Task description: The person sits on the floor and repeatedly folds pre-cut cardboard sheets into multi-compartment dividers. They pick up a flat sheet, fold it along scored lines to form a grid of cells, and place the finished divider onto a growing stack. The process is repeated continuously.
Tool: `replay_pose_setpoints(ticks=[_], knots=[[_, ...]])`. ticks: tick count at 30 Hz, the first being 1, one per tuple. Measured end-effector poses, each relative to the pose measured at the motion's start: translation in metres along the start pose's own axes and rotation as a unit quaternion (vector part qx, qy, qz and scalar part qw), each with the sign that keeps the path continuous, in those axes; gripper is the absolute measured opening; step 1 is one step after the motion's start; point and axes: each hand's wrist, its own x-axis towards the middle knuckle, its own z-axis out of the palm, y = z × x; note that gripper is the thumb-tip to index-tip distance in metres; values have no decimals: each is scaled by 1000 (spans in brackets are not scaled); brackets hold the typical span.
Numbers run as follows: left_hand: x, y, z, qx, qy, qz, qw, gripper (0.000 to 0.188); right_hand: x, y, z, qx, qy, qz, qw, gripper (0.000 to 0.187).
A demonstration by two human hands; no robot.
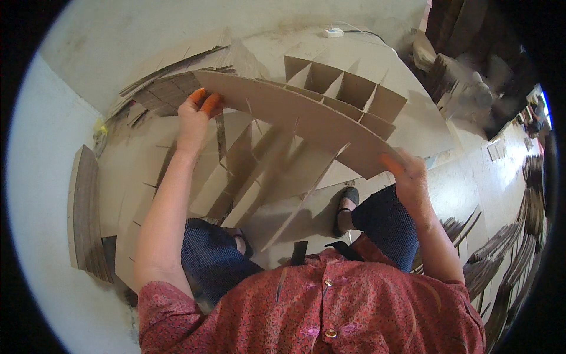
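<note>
A long brown cardboard strip [295,109] spans between my two hands, slanting down toward the right. My left hand [200,112], with orange covers on its fingertips, pinches the strip near its left end. At the right end, my right hand [410,180] grips it, orange also showing on its fingers. Beneath the strip, several upright cross strips [312,192] run toward me, some meeting its lower edge. Whether every one sits in a slot I cannot tell. Just beyond stands a cardboard divider grid [339,85] with open cells.
Stacked cardboard strips [165,91] lie at the far left; another stack [88,212] leans near the left wall. More strips [492,259] stand in rows on the right. A white power socket [333,33] with a cable lies at the back. My legs flank the work.
</note>
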Motion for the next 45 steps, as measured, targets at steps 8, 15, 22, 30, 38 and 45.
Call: replay_pose_setpoints(ticks=[8, 15, 22, 30, 38, 45], knots=[[-11, -44, -1, 79, -76, -204, 973, 27, -15, 50, 24, -65, -65, 55, 994, 12], [-21, 18, 14, 292, -71, -184, 936, 39, -5, 24, 8, -134, -67, -21, 988, 53], [-57, 13, 27, 522, -178, -21, 834, 33, 14, 7, 16, -268, -224, -144, 926, 68], [-21, 16, 11, 380, -91, 4, 920, 28, 35, 15, 28, -381, -280, -147, 869, 77], [101, 15, -33, 574, 117, 273, 763, 41, 52, 47, 24, -328, -168, -109, 923, 67], [157, 36, -40, 516, -26, 44, 855, 32, 63, 59, 26, -317, -98, -92, 939, 54]])
